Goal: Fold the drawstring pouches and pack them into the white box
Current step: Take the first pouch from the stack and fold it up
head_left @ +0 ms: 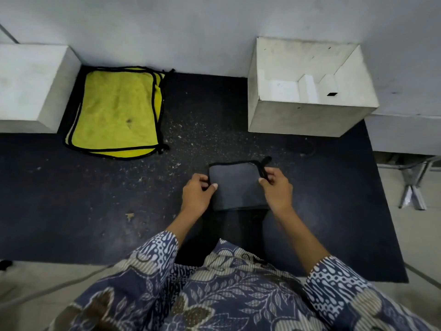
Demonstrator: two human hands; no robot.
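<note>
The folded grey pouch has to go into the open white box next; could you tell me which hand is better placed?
Probably the right hand: it already pinches the grey pouch on the side nearer the white box, far right.

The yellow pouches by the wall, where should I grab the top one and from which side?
Probably pinch the right edge of the yellow pouches, coming from the right. The cords bunch at those corners, that side faces open mat, and the closed box crowds the left.

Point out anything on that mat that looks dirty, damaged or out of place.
Pale crumbs and specks litter the black mat, thickest between the yellow pouches and the white box. The top yellow pouch has a dark stain near its middle. A larger tan scrap lies near the left hand.
</note>
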